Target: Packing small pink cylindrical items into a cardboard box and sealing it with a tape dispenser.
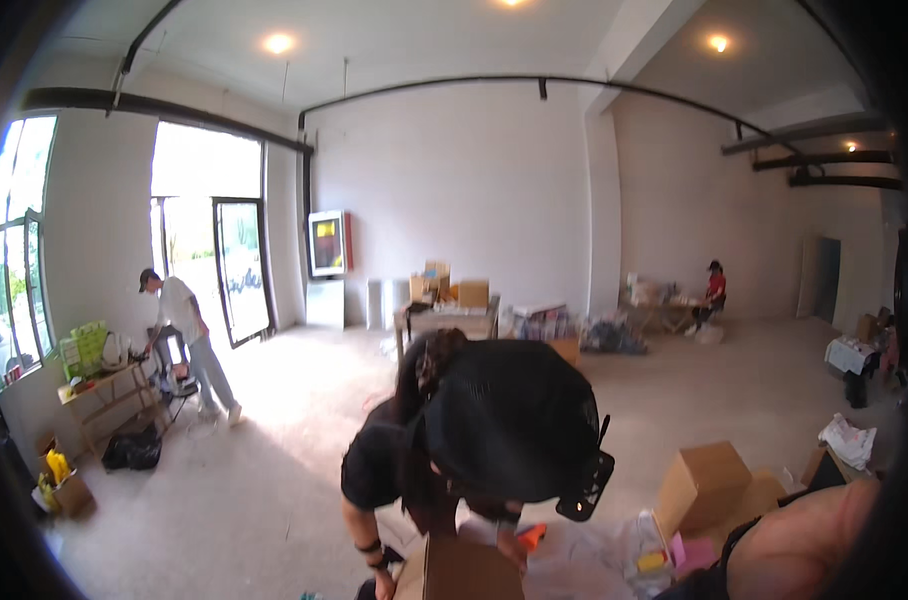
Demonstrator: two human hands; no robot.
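The wearer's right forearm (pixel 809 545) comes in bare from the lower right corner, angled up and rightward — its hand is out of frame, so whether it grips anything cannot be told, and the left hand does not show at all. Just left of that forearm sit a tilted brown cardboard box (pixel 704 487) and crumpled clear plastic wrap (pixel 599 550). Further left a co-worker in black (pixel 474 430) bends low over another cardboard box (pixel 459 570) — one hand (pixel 384 582) at its left edge.
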